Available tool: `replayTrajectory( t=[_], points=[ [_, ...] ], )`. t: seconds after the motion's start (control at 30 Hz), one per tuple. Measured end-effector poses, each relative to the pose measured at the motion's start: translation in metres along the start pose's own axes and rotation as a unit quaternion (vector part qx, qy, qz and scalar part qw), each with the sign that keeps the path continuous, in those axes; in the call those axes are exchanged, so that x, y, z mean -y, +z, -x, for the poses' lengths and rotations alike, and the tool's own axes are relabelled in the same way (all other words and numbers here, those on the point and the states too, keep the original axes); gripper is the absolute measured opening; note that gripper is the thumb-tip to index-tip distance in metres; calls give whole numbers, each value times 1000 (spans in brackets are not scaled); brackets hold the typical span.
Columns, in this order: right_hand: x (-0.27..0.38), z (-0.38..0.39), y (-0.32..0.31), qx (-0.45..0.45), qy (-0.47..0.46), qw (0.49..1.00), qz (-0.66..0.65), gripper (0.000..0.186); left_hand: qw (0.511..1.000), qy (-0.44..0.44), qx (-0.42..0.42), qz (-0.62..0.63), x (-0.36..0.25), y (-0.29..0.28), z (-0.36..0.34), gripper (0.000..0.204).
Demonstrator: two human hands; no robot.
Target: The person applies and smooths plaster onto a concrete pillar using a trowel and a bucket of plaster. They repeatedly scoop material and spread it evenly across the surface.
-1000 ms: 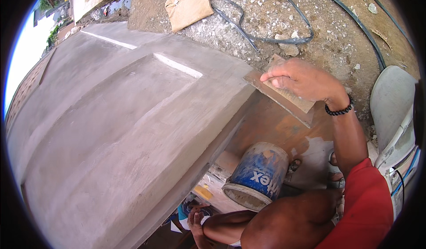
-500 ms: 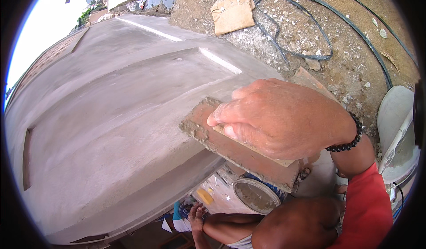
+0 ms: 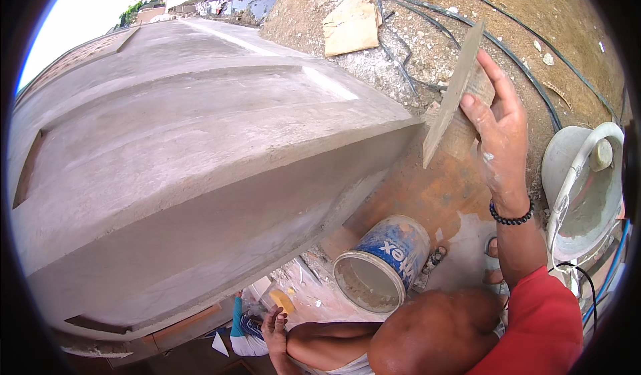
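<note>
My right hand (image 3: 494, 128) grips a flat plastering float (image 3: 447, 101) coated with grey mortar, its plate tilted up on edge just beyond the right end of a smooth grey cement ledge (image 3: 167, 168) with recessed panels and white strips. A black bead bracelet circles that wrist. My left hand (image 3: 274, 328) rests by my bent knee at the bottom, fingers apart and holding nothing. Below the ledge lies a blue and white bucket (image 3: 394, 255) with its open, mortar-smeared mouth turned toward me.
Black cables (image 3: 507, 54) and a torn paper sheet (image 3: 350, 24) lie on rubble-strewn ground above. A white basin (image 3: 561, 195) stands at right. A yellow sponge-like piece (image 3: 282, 301) lies below the ledge, near a person (image 3: 247, 331) in teal and white.
My right hand has moved up and right, lifting the float off the ledge's edge and tipping its plate upright. The ledge's lower side face is now more visible.
</note>
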State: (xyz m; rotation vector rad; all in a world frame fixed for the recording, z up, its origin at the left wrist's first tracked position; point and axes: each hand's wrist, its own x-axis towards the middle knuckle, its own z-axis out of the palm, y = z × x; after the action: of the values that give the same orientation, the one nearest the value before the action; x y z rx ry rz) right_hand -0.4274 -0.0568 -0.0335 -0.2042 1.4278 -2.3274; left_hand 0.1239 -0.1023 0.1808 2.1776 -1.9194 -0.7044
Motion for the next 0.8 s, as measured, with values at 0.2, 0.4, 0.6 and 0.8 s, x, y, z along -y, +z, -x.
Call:
replayTrajectory(
  t=[0.2,0.4,0.6,0.8],
  points=[
    [-73,117,-8,15,185,971,148,59,1000,5,-10,24,5,-4,12,61],
    [-90,108,35,17,93,982,160,61,996,41,-45,72,19,-7,29,64],
    [-138,132,56,104,41,970,216,69,993,55,-48,98,15,-10,40,58],
    [-124,147,23,154,87,972,157,69,992,94,-70,45,13,-8,48,56]
  ],
)
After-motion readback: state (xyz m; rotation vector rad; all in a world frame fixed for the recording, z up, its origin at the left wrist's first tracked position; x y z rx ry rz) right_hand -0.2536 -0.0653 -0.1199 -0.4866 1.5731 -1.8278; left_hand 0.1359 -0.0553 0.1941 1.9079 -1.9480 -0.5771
